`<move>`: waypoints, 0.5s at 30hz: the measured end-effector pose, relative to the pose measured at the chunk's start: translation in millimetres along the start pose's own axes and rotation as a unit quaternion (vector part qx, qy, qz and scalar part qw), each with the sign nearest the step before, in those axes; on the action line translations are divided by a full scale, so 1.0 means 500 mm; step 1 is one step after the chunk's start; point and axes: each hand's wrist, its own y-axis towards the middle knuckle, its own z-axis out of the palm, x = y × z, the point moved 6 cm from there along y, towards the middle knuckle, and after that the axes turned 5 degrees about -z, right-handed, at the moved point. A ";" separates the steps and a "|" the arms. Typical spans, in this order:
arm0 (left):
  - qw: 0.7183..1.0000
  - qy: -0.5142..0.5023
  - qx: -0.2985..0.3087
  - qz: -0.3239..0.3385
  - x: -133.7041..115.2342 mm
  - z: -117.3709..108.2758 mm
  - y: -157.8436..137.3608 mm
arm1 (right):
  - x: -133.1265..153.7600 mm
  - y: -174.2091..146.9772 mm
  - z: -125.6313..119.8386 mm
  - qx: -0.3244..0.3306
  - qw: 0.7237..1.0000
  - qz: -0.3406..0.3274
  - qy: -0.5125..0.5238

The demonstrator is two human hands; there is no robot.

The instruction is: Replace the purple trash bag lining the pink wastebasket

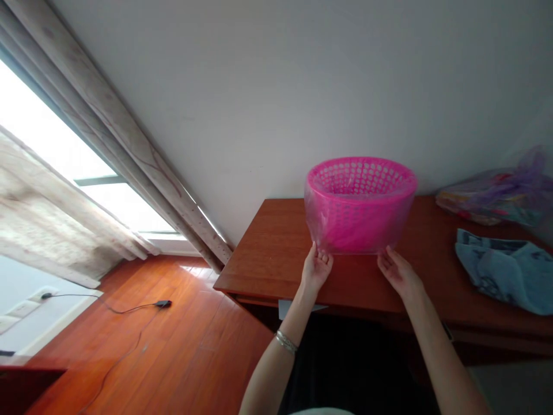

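A pink plastic basket [363, 225] with a perforated wall stands upright on the brown wooden desk, near the wall. Thin clear plastic film, a bag [317, 222], wraps around its outside and hangs at the near lower edge. My left hand [317, 268] pinches the bag's lower left corner, fingers curled and palm turned up. At the lower right corner of the same bag, my right hand [396, 270] has its thumb and fingers closed on the film. The basket's base is hidden by the film and its own front wall.
On the desk [259, 253] to the right lie a folded pale-blue printed cloth or bag [510, 274] and a purple translucent bag [496, 196] with colourful contents. A black adapter [163, 304] with a cord lies on the wooden floor at left. Curtains [142, 144] hang by the window.
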 end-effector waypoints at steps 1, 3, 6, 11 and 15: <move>1.000 -0.003 -0.002 0.007 -0.001 -0.003 0.000 | -0.001 -0.002 -0.004 0.005 1.000 -0.003 -0.005; 1.000 -0.006 0.003 0.010 -0.001 -0.008 0.001 | -0.006 -0.007 -0.010 0.014 1.000 0.002 -0.004; 1.000 -0.006 0.010 0.012 -0.001 -0.019 0.006 | -0.010 -0.017 -0.018 0.024 1.000 0.009 0.006; 1.000 0.017 0.008 0.021 -0.014 -0.038 0.012 | 0.004 -0.029 -0.027 0.043 0.997 -0.027 -0.053; 0.999 0.033 0.021 0.034 -0.039 -0.040 0.010 | 0.023 -0.037 -0.028 0.051 0.989 -0.066 -0.121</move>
